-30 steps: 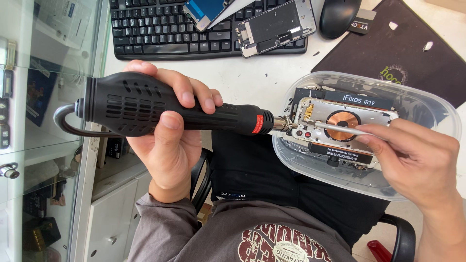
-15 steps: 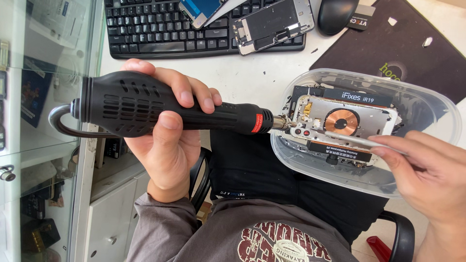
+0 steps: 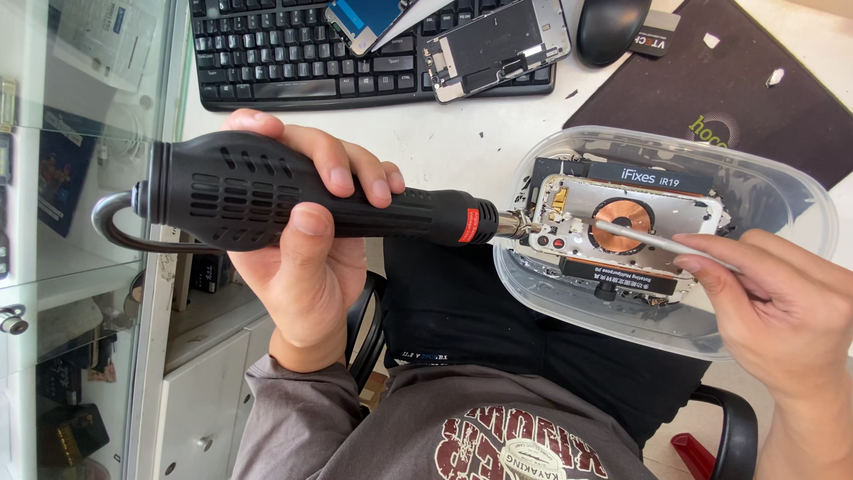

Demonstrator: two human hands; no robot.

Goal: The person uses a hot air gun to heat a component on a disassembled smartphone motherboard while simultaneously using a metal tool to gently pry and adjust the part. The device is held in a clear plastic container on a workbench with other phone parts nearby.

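Here, left hand point(image 3: 306, 267) gripping hot-air gun point(image 3: 293, 200), nozzle at phone frame point(image 3: 622, 227) edge, right hand point(image 3: 777, 307) holding tweezers point(image 3: 657, 242)

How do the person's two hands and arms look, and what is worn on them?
Both hands are bare: no gloves, rings or watch visible. The left hand ends at the cuff of a grey-brown long sleeve. The right hand shows a bare wrist and forearm, with no sleeve in view.
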